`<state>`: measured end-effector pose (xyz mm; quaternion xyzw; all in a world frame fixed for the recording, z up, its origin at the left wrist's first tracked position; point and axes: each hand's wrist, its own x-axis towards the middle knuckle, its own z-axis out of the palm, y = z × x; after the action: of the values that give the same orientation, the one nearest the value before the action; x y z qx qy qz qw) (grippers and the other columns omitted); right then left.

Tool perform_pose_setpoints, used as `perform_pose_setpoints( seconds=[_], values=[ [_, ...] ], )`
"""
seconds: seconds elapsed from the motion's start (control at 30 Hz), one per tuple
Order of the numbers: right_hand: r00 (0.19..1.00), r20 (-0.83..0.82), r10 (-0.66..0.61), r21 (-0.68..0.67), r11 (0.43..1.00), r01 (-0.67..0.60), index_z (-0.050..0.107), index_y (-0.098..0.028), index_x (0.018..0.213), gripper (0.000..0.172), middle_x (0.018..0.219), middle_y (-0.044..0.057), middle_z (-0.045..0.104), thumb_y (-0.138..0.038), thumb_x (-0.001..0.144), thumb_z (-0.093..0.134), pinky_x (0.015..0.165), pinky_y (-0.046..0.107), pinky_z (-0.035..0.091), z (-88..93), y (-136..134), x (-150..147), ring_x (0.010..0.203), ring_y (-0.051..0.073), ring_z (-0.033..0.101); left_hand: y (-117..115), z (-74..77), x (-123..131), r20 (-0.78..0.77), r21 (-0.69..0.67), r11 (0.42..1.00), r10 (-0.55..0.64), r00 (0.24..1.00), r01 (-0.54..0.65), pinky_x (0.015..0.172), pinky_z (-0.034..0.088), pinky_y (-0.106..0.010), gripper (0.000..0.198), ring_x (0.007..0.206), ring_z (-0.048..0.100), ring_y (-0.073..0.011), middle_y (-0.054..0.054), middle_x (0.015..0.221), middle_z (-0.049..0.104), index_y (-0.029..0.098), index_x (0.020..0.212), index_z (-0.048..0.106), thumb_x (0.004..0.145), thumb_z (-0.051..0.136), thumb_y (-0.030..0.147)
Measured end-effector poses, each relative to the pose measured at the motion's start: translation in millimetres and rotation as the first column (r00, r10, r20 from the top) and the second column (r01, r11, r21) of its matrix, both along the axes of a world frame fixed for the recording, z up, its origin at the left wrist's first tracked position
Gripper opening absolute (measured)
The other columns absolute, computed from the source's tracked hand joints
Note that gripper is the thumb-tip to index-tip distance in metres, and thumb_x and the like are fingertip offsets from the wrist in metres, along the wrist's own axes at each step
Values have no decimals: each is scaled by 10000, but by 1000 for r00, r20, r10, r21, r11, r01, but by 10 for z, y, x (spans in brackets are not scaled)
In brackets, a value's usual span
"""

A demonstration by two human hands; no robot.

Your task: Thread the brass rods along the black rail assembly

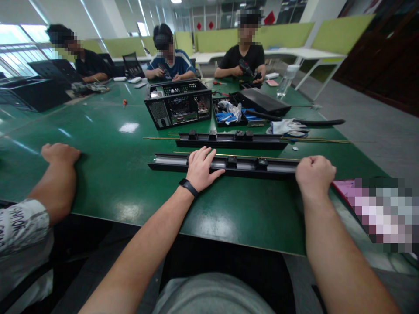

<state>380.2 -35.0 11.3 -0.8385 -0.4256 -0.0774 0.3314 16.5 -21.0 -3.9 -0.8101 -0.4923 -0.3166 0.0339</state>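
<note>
A long black channel (246, 171) with a pale inner strip and small black blocks (261, 164) lies across the green table in front of me. My left hand (200, 169), a dark band at its wrist, rests over its left half with fingers stretched out and thumb apart, covering part of it. Along the channel's far side runs a thin brass rod (234, 155), reaching into my right hand (314, 175), which is a closed fist at the right end. The fist hides the rod's tip. Just behind lies a second black channel (229, 141) with similar blocks and several brass rods.
Beyond the channels stands an open computer case (178, 104), beside a box of gloves (229, 112). Another glove pair (288, 127) and a black tube (314, 122) lie right. A neighbour's fist (60, 152) rests at left. Three people sit across the table; one holds a power drill (246, 68).
</note>
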Motion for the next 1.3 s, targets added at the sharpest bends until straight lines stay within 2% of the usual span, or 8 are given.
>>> perform_pose_setpoints(
  seconds=[0.13,0.4,0.67,1.0,1.17,1.3],
  values=[
    [997,-37,-70,52,996,72,787,-87,1061,380,997,223,670,-214,900,468,896,445,375,2,-2,65,943,327,528,-3,3,-2,1,0,1000,0,1000,0,1296,309,-548,717,1555,470,-368,-177,1568,606,205,1523,595,922,808,532],
    [983,-96,-154,-68,987,148,766,1,1232,481,1150,293,673,-210,952,436,961,453,397,102,-22,57,1079,365,582,-5,6,-12,-2,13,1000,-4,1000,4,1291,313,-536,723,1548,480,-363,-184,1560,615,181,1509,606,916,820,534],
    [967,-100,-234,-54,972,229,762,-24,1249,473,1227,285,680,-217,953,448,1046,475,449,71,14,41,1172,385,621,-6,25,-31,-12,-3,1000,6,1000,-6,1294,316,-533,734,1550,479,-360,-176,1569,610,182,1516,601,914,823,538],
    [969,-89,-232,-83,971,225,762,6,1285,480,1201,299,681,-208,981,458,1018,465,443,91,7,39,1136,368,612,-1,14,-40,-5,20,1000,-4,1000,4,1295,318,-542,735,1546,485,-366,-186,1563,613,166,1514,603,918,820,535],
    [962,-115,-246,-23,969,245,779,-18,1216,444,1122,286,660,-210,961,470,977,484,431,61,8,85,1058,358,586,-2,14,-51,-3,10,1000,-2,1000,2,1294,320,-544,729,1549,481,-368,-182,1569,608,189,1521,598,920,814,540],
    [948,-142,-285,-41,958,282,769,-38,1217,423,1146,278,647,-217,964,481,1005,491,435,54,14,127,1104,361,593,-1,16,-64,0,16,1000,-1,1000,1,1292,318,-541,734,1547,483,-365,-183,1566,611,176,1516,601,917,821,539]
  ],
)
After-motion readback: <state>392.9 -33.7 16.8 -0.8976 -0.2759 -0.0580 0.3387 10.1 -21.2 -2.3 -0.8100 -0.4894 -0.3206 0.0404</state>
